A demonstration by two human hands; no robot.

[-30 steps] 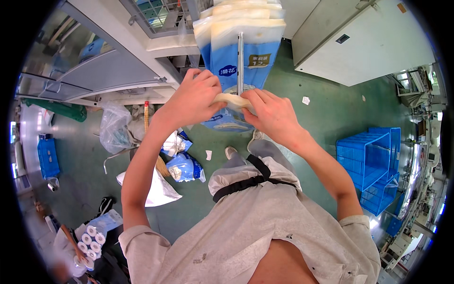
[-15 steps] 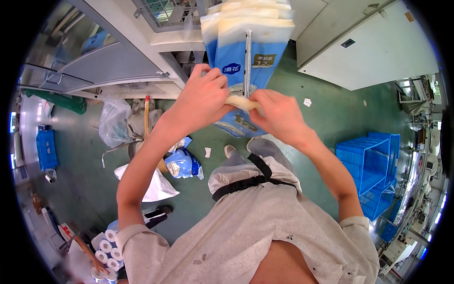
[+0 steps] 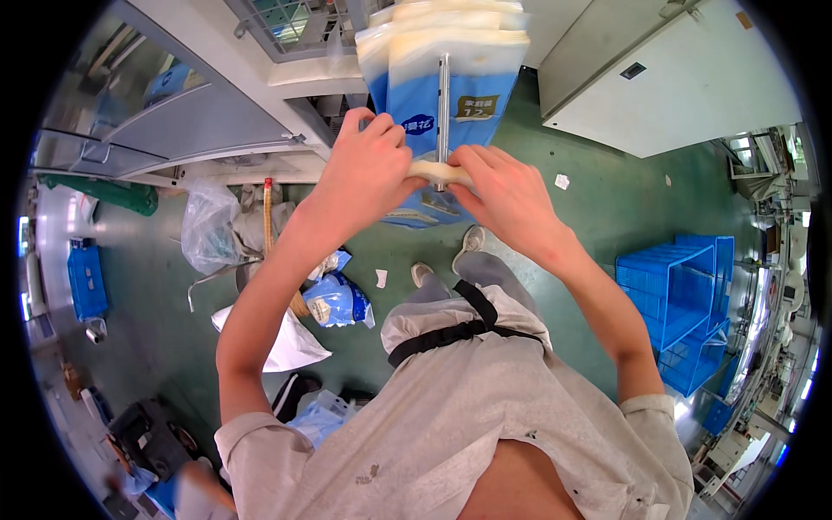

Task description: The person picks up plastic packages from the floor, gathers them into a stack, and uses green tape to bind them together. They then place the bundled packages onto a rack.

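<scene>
A stack of blue plastic packaging bags (image 3: 412, 97) with cream upper ends hangs in front of me on a metal rod (image 3: 443, 104). My left hand (image 3: 368, 169) pinches one end of a gathered cream bag edge (image 3: 426, 170), and my right hand (image 3: 507, 192) grips its other end. The edge is stretched between both hands at the rod's near end, whose tip shows just below it. Whether the rod passes through the edge or in front of it, I cannot tell. The blue part of the held bags (image 3: 416, 215) hangs below my hands.
A grey-white machine frame (image 3: 295, 78) stands at the left, a white cabinet (image 3: 667, 87) at the right. Blue crates (image 3: 663, 295) sit on the right floor. Clear plastic (image 3: 211, 227), a blue package (image 3: 340, 302) and a white sack (image 3: 290, 347) lie left. Another person's shoe (image 3: 293, 394) shows lower left.
Both hands have moved slightly up toward the stack with the bag edge, and the rod's tip now shows below it. At lower left, the pack of white rolls has left view.
</scene>
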